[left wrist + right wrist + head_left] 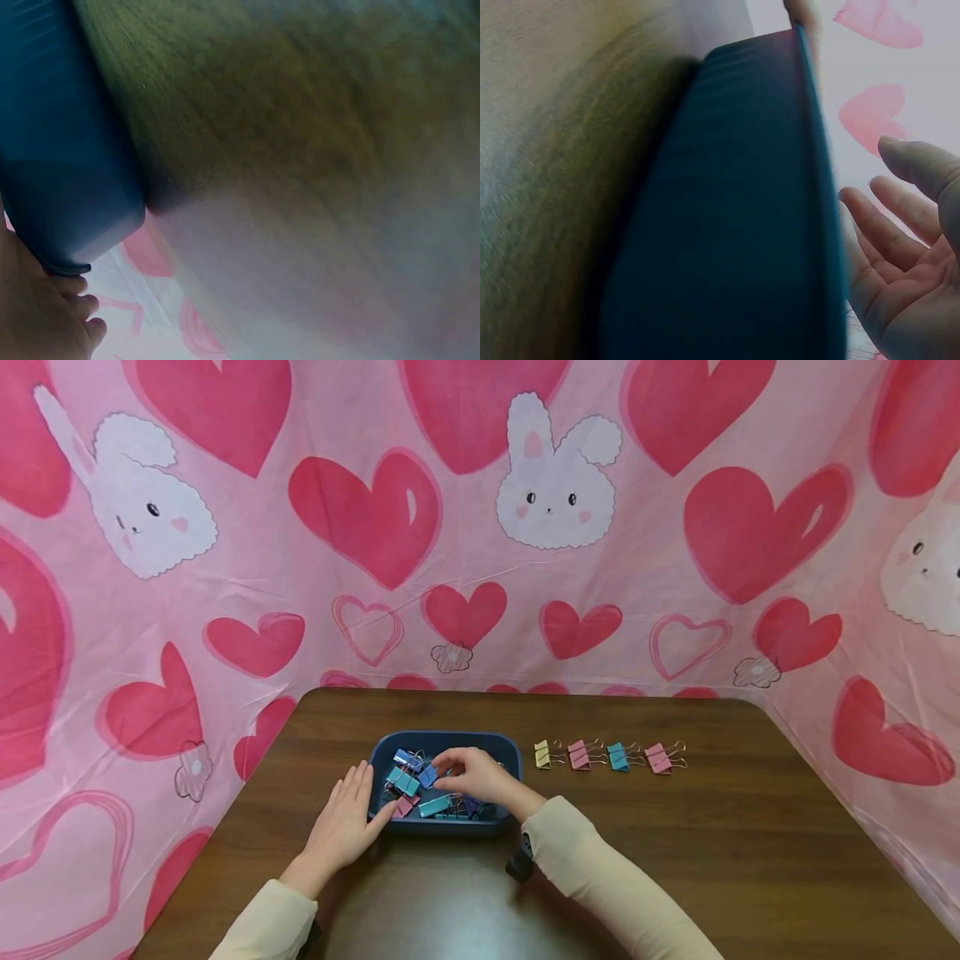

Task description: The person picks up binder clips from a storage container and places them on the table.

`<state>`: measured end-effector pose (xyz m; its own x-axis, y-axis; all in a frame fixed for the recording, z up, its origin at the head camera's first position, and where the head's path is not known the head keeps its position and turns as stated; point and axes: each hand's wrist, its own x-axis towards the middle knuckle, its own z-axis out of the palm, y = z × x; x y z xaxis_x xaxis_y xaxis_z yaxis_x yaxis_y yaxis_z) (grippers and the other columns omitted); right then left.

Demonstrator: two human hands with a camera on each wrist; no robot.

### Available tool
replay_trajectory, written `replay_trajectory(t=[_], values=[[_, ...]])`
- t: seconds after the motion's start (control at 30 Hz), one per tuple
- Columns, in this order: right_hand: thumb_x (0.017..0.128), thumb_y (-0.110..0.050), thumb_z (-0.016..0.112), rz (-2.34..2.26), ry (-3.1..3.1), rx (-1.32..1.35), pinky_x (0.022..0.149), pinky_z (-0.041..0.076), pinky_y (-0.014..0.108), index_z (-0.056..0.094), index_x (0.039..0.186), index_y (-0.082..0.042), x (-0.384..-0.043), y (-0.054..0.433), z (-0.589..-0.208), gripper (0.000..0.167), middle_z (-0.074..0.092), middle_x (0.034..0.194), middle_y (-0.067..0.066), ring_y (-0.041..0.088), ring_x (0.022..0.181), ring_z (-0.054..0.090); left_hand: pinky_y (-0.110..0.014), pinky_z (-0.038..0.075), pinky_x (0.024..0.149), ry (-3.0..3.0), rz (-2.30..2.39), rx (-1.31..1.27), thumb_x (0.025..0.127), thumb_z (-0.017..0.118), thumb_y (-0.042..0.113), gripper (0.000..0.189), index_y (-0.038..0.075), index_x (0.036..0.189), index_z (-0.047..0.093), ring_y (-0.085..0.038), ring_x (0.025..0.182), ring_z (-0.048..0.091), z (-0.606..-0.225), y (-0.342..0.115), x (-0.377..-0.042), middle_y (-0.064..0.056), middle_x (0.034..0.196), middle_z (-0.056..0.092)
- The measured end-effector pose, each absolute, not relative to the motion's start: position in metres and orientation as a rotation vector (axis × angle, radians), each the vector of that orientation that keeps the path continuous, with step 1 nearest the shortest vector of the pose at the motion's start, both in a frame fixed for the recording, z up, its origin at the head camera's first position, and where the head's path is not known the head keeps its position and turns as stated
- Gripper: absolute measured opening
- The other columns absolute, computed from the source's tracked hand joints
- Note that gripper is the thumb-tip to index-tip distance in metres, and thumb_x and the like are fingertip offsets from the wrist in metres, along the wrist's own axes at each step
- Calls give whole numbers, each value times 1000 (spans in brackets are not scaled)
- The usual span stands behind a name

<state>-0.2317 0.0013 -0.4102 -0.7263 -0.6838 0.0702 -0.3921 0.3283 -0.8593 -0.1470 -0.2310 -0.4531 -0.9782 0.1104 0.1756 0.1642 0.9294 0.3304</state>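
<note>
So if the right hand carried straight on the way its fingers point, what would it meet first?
Most likely the nearest blue binder clip in the tray, just ahead of the right hand in the head view, though depth there is unclear.

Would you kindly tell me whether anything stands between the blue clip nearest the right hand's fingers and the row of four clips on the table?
Yes: in the head view, the right hand and, beyond it, the tray's right wall stand between the blue clip and the row of clips.
</note>
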Motion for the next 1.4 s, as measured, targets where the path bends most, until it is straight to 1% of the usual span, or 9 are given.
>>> replay_trajectory(t=[0.23,0.5,0.57,0.67,0.77,0.87,1.03,1.27,1.4], values=[[85,-10,67,-1280,2300,-909,58,54,38,61,111,2,-231,-8,-418,29,62,95,8,16,69,55,-54,15,106,-2937,-501,-211,89,47,53,82,-8,141,26,-41,133,18,-453,-231,-147,-24,146,23],[86,-9,65,-1202,2335,-812,51,51,27,64,109,-3,-233,-16,-426,24,61,92,1,15,69,54,-54,16,106,-2934,-503,-215,90,47,53,82,-8,140,27,-41,133,19,-452,-231,-147,-25,145,23],[85,-8,65,-1190,2349,-802,49,50,26,64,105,-2,-233,-17,-428,21,61,89,0,14,65,54,-54,15,106,-2937,-510,-214,90,47,53,82,-8,140,26,-41,133,18,-452,-231,-147,-25,145,23],[85,-6,66,-1190,2364,-798,46,49,26,65,95,-2,-233,-18,-429,12,60,82,-1,15,57,53,-53,14,106,-2939,-520,-212,89,48,53,82,-8,140,26,-41,133,18,-453,-231,-147,-25,146,23],[85,-6,65,-1196,2390,-803,45,49,25,64,85,-5,-233,-19,-430,1,59,75,-2,13,51,51,-53,14,106,-2939,-526,-210,89,48,52,82,-7,141,26,-41,133,18,-453,-231,-146,-24,146,22],[85,-6,65,-1195,2411,-802,44,48,25,64,80,-8,-233,-18,-430,6,58,72,-3,12,47,49,-53,14,106,-2936,-525,-212,89,48,52,82,-7,141,26,-41,133,18,-453,-231,-146,-24,146,22],[85,-6,64,-1218,2408,-786,46,49,26,64,79,-8,-234,-17,-428,7,58,72,-2,14,48,51,-52,14,106,-2932,-527,-215,90,49,50,81,-7,141,25,-41,134,17,-453,-230,-146,-23,147,22],[85,-4,65,-1280,2440,-812,45,50,28,64,78,-6,-234,-15,-421,7,59,68,-2,19,51,54,-54,15,106,-2931,-523,-212,89,50,49,80,-8,141,26,-42,133,18,-453,-229,-147,-25,146,23],[85,-5,65,-1305,2462,-828,45,50,27,65,81,-5,-234,-12,-414,4,60,70,-3,17,55,56,-54,15,106,-2931,-521,-210,90,50,49,80,-7,141,26,-41,133,18,-453,-230,-147,-25,146,23]])
